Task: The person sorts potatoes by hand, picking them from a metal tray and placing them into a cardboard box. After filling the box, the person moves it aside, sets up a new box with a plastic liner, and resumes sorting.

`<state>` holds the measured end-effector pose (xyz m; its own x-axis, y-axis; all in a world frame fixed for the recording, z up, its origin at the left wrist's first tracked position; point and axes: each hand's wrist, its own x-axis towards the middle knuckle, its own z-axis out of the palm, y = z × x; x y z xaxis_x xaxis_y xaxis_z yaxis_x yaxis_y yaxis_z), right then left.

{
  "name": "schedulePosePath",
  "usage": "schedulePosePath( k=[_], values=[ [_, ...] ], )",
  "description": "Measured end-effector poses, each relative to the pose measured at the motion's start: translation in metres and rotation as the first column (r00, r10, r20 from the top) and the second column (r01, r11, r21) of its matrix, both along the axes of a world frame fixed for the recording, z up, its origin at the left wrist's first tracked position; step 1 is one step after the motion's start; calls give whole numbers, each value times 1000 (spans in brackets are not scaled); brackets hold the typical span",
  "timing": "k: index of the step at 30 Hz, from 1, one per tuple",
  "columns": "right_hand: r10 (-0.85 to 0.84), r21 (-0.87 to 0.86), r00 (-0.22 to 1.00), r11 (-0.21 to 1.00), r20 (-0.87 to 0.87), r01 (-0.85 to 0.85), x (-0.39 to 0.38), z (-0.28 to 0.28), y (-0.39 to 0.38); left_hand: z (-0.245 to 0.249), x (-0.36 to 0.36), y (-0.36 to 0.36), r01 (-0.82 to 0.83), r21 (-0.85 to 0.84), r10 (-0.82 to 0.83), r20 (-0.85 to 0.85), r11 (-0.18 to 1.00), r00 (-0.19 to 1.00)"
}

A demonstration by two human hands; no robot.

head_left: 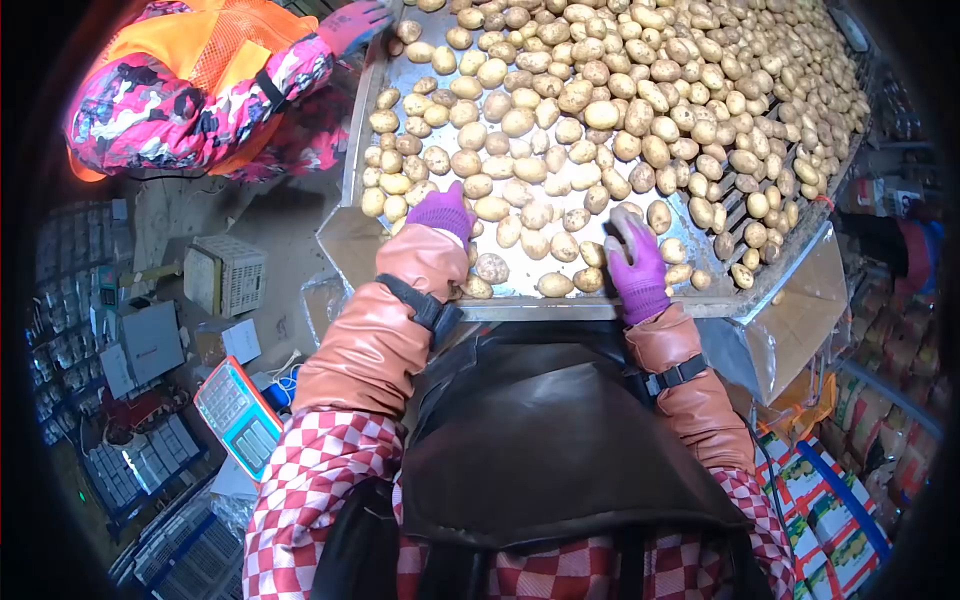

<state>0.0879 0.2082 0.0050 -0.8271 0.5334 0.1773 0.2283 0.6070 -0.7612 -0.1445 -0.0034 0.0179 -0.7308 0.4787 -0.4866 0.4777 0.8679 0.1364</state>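
Many potatoes (535,213) lie on a metal sorting table (600,232), loosely scattered at its near side. My left hand (443,210), in a purple glove, is over the left part of the table, with potatoes all around it. Its fingers are curled in, and whatever they may hold is hidden beneath the glove. At the near edge, my right hand (637,265) wears a purple glove with greyish fingertips. Its thumb and fingers are apart beside several potatoes, the palm facing down over the table.
Across the table's right side, a slatted section (740,205) lies under piled potatoes. A person in an orange vest (215,45) stands at the left, one gloved hand by the rim. Lower left are a scale (240,415) and a white crate (240,275); printed boxes (825,520) stand lower right.
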Motion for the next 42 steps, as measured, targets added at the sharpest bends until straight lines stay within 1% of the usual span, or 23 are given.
schedulePosePath(
  k=[3,6,8,9,11,12,14,15,16,17,19,20,23,25,28,29,31,33,35,36,37,39,42],
  values=[
    [126,-25,992,992,-23,-126,-13,11,-10,-1,-12,8,15,-67,-9,91,998,996],
    [135,-461,991,880,13,-113,-14,28,-24,-20,-27,-1,-74,89,65,97,993,993],
    [216,-704,976,692,-9,-159,-16,27,-21,-23,-19,-10,-186,402,168,79,896,983],
    [111,-853,994,516,-24,-78,-14,25,-19,-22,-11,-15,-223,547,211,85,807,974],
    [-86,-998,996,59,28,33,-16,53,-21,16,26,11,-453,547,178,482,704,858],
    [-100,-998,994,-58,44,38,-18,56,-22,31,37,24,-350,587,27,487,730,873],
    [95,-908,985,383,-147,-172,-21,42,-26,41,36,49,-182,639,-132,410,747,902],
    [23,-988,992,91,-122,-124,-18,37,-20,28,21,63,-208,669,12,285,714,959],
    [-65,-977,997,-203,-49,-61,-16,37,-15,11,-5,78,-40,699,70,-14,714,997],
    [-107,-994,993,-100,-42,-53,-7,35,-4,-6,-26,85,125,680,128,-309,722,942],
    [-262,-996,962,-14,-79,-85,34,20,35,-26,-31,80,44,396,88,-308,917,947],
    [-371,-990,921,-19,-122,-139,59,11,60,-52,-30,70,125,432,14,-305,893,952],
    [-891,-930,443,-77,-97,-359,127,45,120,-51,-2,21,343,528,-156,-366,777,917],
    [-933,-859,352,-123,-70,-497,193,40,152,-36,2,-4,239,459,-120,-274,855,954],
    [-954,-979,296,-25,-38,-204,189,51,141,-30,34,7,216,545,27,-403,810,915],
    [-925,-981,376,-26,-49,-192,182,43,133,-19,51,23,219,576,66,-432,788,899],
    [-846,-987,529,-23,-67,-162,152,20,112,11,75,51,415,569,-361,-212,709,908],
    [-773,-997,634,-71,36,-30,102,35,84,-16,63,45,639,500,-462,-442,585,769],
    [-649,-997,760,37,26,66,81,51,72,-23,43,30,581,431,-356,-497,691,792],
    [-577,-990,816,94,34,108,75,55,69,-22,34,21,360,559,-274,-234,747,933],
    [-533,-961,843,191,68,198,69,56,69,-33,34,6,383,564,-160,-405,731,900],
    [-450,-858,881,383,149,341,52,54,72,-36,35,-13,368,408,-174,-439,835,881],
    [-225,-713,974,685,-10,151,22,34,67,-37,45,-30,300,319,-153,-413,899,898]
  ],
)
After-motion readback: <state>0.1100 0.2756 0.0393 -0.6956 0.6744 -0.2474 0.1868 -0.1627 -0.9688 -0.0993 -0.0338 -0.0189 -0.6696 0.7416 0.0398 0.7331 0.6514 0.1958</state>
